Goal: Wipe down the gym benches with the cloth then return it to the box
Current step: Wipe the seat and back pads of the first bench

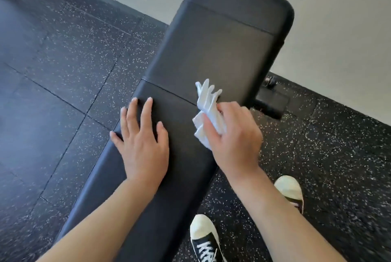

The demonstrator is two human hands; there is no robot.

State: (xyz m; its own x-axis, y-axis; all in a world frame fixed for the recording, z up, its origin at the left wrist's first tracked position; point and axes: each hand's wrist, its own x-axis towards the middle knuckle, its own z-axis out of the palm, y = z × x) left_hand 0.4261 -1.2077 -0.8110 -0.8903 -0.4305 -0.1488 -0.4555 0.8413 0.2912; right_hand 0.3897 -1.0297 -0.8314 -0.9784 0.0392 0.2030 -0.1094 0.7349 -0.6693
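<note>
A black padded gym bench runs diagonally from the lower left to the upper right of the head view. My left hand lies flat on its near pad with the fingers spread and straight. My right hand grips a crumpled white cloth at the bench's right edge, close to the seam between the two pads. Part of the cloth sticks out beyond my fingers onto the far pad. No box is in view.
Dark speckled rubber floor tiles surround the bench. A pale wall stands behind its far end. The bench's black foot shows on the right. My two shoes stand on the floor right of the bench.
</note>
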